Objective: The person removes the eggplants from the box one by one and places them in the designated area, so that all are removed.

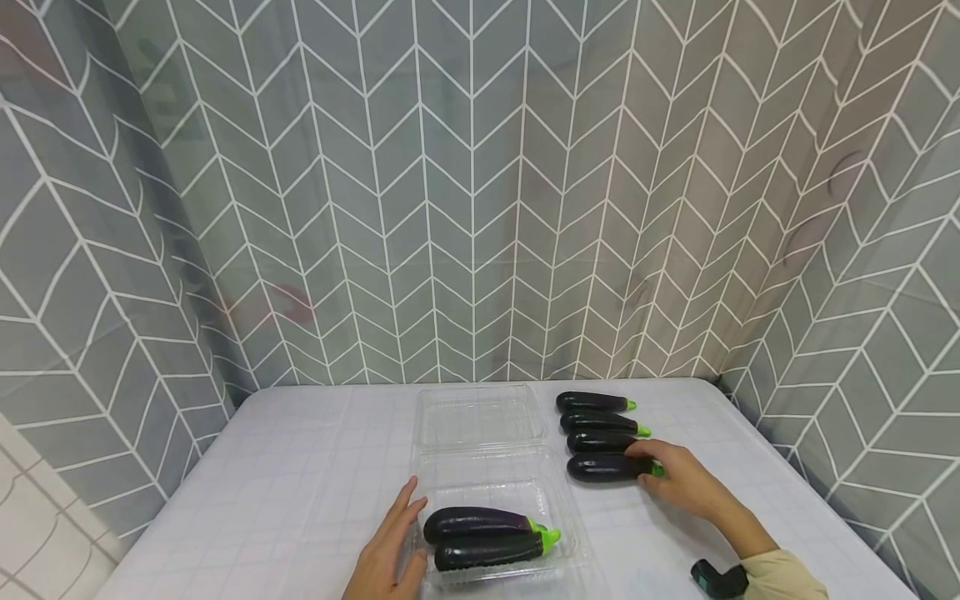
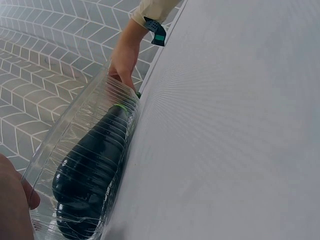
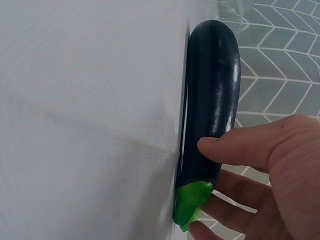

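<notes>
An open clear plastic clamshell (image 1: 567,510) lies on the white table, with two dark purple eggplants (image 1: 476,523) side by side in its near half. My left hand (image 1: 408,521) rests with straight fingers against the tray's left edge; the left wrist view shows the ribbed wall (image 2: 75,145) with an eggplant (image 2: 95,170) behind it. To the right, several eggplants lie in a row. My right hand (image 1: 651,467) grips the nearest one (image 1: 603,468) at its green stem end. In the right wrist view the thumb (image 3: 235,147) presses on that eggplant (image 3: 212,95), and the fingers curl beneath its cap (image 3: 192,202).
Three more eggplants (image 1: 600,422) lie beyond the held one. The empty lid (image 1: 480,417) lies flat behind the tray. A grey chevron curtain (image 1: 472,208) closes in the table on three sides. A black wrist device (image 1: 716,579) sits on my right sleeve.
</notes>
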`<state>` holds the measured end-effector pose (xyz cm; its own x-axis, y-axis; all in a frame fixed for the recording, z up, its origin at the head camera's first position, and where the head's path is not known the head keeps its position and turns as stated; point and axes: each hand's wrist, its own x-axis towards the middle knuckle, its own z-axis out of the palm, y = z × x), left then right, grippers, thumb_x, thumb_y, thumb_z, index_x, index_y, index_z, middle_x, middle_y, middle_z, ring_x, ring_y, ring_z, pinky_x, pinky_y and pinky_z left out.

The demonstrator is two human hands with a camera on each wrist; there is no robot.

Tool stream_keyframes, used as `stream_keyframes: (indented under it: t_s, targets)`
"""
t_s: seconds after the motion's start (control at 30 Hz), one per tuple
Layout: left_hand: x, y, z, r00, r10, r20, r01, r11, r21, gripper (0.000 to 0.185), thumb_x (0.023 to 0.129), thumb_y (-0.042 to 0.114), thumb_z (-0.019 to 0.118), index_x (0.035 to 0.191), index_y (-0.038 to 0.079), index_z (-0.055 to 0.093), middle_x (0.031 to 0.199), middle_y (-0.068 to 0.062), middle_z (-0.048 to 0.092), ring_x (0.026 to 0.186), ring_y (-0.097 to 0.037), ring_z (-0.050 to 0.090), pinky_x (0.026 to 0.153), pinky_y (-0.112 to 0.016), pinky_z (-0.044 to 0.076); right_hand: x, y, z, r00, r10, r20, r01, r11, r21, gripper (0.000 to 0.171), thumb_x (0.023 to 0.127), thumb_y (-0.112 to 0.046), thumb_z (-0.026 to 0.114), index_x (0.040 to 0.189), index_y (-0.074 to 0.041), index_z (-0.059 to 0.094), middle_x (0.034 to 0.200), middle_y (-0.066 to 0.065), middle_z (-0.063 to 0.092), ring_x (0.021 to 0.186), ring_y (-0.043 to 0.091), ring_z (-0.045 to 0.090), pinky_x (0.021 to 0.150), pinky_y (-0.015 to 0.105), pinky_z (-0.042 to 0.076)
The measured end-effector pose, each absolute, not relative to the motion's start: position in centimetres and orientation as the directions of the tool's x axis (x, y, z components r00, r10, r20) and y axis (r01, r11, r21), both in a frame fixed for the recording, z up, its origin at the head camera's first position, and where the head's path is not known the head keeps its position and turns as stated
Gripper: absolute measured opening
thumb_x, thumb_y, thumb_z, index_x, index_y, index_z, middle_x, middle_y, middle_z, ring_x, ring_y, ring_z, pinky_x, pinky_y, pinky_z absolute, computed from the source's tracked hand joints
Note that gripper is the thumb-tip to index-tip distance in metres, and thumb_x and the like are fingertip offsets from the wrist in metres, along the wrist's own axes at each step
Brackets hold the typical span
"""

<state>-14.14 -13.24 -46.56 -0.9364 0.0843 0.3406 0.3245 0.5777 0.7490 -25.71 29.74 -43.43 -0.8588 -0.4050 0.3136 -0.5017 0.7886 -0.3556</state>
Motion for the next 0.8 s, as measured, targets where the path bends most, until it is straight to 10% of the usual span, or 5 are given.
stream_keyframes:
  t_s: [0.8]
  targets:
    - [-14.1,-13.2,-46.3,-0.937,0.080,0.340,0.319,0.593,0.739,0.054,0.081,0.004,0.061,0.133,0.012,0.050,0.149,0.007,0.028,0.131,-0.013,0.032,0.100,-0.048,0.034,-24.9,28.0,-41.9,-0.787,-0.469,0.401,-0.593,0.755,-0.279,0.034,0.078,-0.011,0.074,0.110,-0.008,0.064,0.105,-0.003,0.063,0.100,0.019,0.058,0.084,0.042,0.048]
